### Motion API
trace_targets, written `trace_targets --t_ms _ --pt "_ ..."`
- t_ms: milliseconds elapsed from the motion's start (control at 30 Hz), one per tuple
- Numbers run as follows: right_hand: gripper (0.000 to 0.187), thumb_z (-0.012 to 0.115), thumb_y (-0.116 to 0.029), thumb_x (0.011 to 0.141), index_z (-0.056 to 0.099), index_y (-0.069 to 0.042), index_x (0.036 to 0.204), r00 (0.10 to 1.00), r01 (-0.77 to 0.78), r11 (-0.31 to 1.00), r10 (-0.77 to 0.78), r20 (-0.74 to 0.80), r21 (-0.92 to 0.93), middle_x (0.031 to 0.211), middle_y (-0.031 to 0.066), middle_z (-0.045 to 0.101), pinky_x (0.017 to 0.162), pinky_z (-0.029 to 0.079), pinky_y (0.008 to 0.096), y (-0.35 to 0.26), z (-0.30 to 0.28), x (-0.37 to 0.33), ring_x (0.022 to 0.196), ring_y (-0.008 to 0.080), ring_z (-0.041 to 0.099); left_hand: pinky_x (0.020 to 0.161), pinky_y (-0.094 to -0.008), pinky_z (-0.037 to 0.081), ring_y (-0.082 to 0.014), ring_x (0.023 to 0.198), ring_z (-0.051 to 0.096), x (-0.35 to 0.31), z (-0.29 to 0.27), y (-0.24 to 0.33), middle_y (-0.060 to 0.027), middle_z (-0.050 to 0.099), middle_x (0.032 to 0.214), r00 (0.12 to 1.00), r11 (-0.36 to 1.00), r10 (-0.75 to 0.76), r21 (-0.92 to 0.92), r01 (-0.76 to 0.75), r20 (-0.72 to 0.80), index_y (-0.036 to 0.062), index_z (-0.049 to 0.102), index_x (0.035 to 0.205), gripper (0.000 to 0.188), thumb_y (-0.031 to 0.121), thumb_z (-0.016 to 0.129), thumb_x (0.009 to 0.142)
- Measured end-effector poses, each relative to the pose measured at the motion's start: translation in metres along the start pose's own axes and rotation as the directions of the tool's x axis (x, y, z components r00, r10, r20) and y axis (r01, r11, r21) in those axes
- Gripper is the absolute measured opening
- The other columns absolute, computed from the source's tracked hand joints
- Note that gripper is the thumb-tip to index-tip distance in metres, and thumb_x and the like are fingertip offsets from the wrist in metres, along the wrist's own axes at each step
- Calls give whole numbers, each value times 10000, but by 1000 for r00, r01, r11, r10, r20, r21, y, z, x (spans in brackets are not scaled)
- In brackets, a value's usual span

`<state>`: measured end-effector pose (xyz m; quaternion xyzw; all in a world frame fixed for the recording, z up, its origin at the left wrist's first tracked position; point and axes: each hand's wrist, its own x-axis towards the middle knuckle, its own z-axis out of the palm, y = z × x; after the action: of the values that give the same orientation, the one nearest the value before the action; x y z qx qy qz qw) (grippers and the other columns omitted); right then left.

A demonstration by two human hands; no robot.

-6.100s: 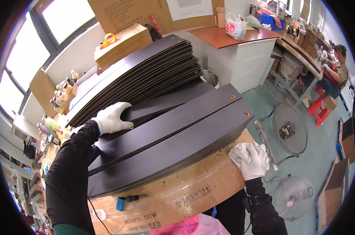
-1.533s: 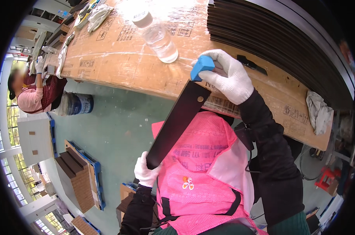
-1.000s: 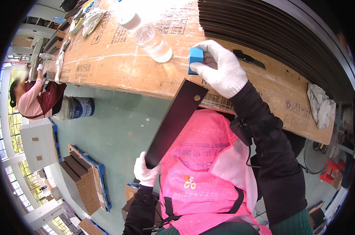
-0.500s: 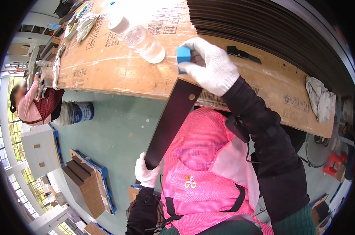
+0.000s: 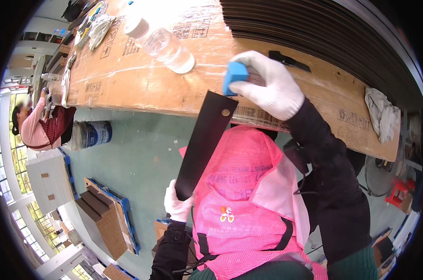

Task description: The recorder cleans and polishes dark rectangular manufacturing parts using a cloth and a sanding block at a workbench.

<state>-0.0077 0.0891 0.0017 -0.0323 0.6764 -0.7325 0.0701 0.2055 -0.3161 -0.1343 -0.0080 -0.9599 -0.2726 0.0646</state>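
Note:
My left hand [image 5: 178, 203], in a white glove, grips the lower end of a long black panel strip [image 5: 202, 142]. The strip slants up to the table's near edge and has a round brass-coloured spot [image 5: 225, 112] near its top end. In my gloved right hand [image 5: 272, 86] a blue block [image 5: 234, 78] is pinched between thumb and fingers. That block sits just beyond the strip's upper right corner; whether the two touch, I cannot tell.
A cardboard-covered table [image 5: 141, 93] bears a clear bottle [image 5: 167, 50], a small black piece [image 5: 288, 60], a grey cloth [image 5: 381, 114] and a stack of dark strips [image 5: 314, 30]. A person [image 5: 38, 119] works at far left near a bucket [image 5: 92, 133]. Pallets stand on the floor.
My right hand has moved right and slightly down with the blue block, which is now tilted. The strip's upper end has shifted a little left, and my left hand slightly right.

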Motion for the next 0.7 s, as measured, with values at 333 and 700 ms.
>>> trace_targets --t_ms 333,700 --pt "352 747 0 937 632 -19 1269 998 68 993 -66 22 -95 1105 72 718 971 577 330 11 5 -9 1038 167 711 825 -379 595 -283 906 726 -4 -1 0 -100 711 1048 997 995 -79 -56 79 15 66 674 1319 747 224 973 652" --pt "375 696 59 972 579 -2 1323 999 -21 997 18 -51 -72 1220 85 685 1080 542 357 20 -6 -26 1175 183 684 895 -360 588 -235 998 726 3 9 12 -93 725 1149 987 970 -127 -195 144 98 69 649 1367 727 162 936 705"
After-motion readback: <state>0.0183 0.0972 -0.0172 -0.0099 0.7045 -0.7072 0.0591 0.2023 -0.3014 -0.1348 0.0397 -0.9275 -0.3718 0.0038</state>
